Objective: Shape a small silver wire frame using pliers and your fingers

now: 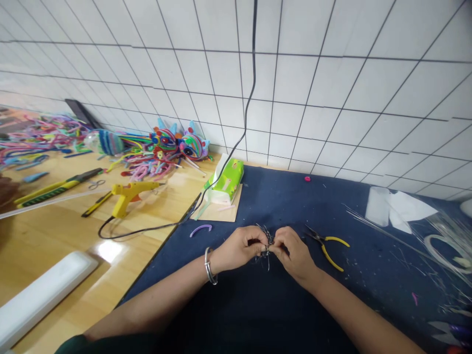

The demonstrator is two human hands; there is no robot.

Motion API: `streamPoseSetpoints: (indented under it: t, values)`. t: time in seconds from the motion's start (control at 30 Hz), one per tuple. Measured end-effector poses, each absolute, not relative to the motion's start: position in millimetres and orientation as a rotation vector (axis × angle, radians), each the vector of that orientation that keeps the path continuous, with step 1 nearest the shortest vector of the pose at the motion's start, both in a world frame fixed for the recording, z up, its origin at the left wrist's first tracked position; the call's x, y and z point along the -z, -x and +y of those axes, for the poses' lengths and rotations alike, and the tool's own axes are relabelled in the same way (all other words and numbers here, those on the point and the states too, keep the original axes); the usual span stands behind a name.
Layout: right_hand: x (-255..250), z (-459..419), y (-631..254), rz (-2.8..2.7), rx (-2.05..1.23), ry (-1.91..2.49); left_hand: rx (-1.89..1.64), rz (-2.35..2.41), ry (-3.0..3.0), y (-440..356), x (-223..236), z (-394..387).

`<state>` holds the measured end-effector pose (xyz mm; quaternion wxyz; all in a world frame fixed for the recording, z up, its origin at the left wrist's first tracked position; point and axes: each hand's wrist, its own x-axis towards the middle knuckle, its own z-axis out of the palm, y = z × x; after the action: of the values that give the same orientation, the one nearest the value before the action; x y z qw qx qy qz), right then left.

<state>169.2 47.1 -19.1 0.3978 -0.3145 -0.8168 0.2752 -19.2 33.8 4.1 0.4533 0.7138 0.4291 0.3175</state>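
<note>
My left hand (239,248) and my right hand (293,253) meet over the dark blue mat (258,305), fingers pinched together on a small dark wire tangle (266,242) with thin strands sticking out. A silver bangle (209,266) sits on my left wrist. Yellow-handled pliers (328,246) lie just right of my right hand. A purple curved piece (201,229) lies left of my left hand.
A yellow glue gun (127,196) with a black cord (221,172) lies on the wooden table, with a utility knife (55,188), small scissors (96,184) and colourful pipe-cleaner figures (173,145) behind. A green tissue pack (226,182), white foam block (40,292) and clear plastic strips (442,246) lie around.
</note>
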Motion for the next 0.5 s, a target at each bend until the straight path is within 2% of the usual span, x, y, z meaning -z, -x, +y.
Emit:
streamPoseSetpoints:
  t: [0.3,0.5]
  values:
    - [3.9,50.1,-171.1,-1.998,-0.920,0.899,-0.808,0.997,-1.776,19.5,-8.4,35.3]
    - [-2.1,44.4,-165.1,-1.979,-0.850,0.842,-0.967,1.182,-1.748,13.5,-0.3,32.8]
